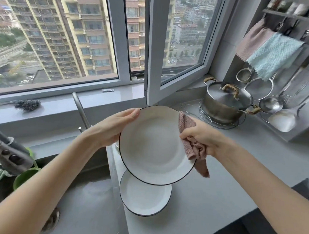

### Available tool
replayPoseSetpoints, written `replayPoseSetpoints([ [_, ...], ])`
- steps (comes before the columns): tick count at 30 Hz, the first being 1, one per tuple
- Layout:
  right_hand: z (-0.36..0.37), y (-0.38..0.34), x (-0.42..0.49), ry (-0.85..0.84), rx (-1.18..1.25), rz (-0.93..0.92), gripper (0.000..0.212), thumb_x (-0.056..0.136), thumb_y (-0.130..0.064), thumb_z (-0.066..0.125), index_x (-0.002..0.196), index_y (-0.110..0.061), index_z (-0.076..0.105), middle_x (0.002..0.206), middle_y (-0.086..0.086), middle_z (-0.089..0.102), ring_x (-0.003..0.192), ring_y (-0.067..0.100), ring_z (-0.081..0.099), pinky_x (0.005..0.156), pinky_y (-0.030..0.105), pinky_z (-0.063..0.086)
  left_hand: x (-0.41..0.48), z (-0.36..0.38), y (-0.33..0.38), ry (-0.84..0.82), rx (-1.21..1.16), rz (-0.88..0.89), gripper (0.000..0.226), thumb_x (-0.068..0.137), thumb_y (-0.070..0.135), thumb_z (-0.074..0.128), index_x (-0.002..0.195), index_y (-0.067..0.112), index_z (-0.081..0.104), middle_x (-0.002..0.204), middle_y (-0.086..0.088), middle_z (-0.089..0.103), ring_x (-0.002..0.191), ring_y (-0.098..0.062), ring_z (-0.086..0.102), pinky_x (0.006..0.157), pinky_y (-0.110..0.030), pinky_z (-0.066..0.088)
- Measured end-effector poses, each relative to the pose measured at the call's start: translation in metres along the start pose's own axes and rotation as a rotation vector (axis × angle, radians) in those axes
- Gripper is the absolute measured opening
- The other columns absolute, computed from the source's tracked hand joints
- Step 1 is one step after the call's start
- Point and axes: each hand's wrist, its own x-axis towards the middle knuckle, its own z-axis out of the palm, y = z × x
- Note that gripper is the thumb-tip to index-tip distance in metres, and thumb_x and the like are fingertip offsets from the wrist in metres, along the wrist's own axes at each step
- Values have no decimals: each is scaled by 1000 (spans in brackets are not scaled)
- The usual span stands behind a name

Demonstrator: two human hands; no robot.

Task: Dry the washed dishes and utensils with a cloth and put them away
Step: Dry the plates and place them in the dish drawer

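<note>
A white plate (pixel 144 198) with a dark rim lies on the grey counter (pixel 217 197), just beside the sink (pixel 87 202). Above it, tilted, a second plate (pixel 152 144) is gripped at its left edge by the left hand (pixel 111 127). The right hand (pixel 202 136) clutches a pink cloth (pixel 193 146) against the plate's right rim. Farther back stands a lidded steel pot (pixel 224 101).

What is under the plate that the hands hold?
A second white plate lies on the counter under the held plate. Its far edge is covered, so anything there is hidden.
</note>
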Motion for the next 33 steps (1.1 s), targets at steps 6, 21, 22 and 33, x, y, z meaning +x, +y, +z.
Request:
replayPoseSetpoints([
  [6, -14, -6, -17, -36, 154, 60, 22, 70, 2, 54, 90, -7, 61, 73, 14, 59, 57, 23, 56, 55, 26, 47, 21, 31, -16, 328, 541, 284, 31, 97, 36, 46, 80, 12, 57, 75, -4, 36, 69, -15, 29, 57, -26, 19],
  [21, -23, 89, -124, 818, 858, 6, 35, 85, -11, 51, 59, -20, 30, 60, 8, 22, 31, 11, 26, 36, 7, 19, -3, 250, -89, 625, -334, 173, 24, 96, 36, 31, 77, 36, 45, 76, 11, 54, 75, -16, 56, 77, -34, 49],
  [22, -33, 93, -144, 850, 822, 3, 40, 85, -9, 50, 54, -19, 27, 60, 9, 23, 29, 12, 26, 38, 7, 21, -13, 261, -91, 535, -272, 217, 23, 97, 34, 33, 78, 38, 45, 77, 13, 54, 73, -7, 56, 76, -26, 48],
  [33, -166, 140, -443, 833, 244, 209, 17, 78, 3, 57, 87, -11, 59, 71, 15, 56, 62, 30, 55, 57, 38, 44, -79, 417, -95, -502, 836, 610, 11, 95, 23, 51, 85, 23, 49, 68, 4, 52, 59, -15, 46, 55, -27, 37],
])
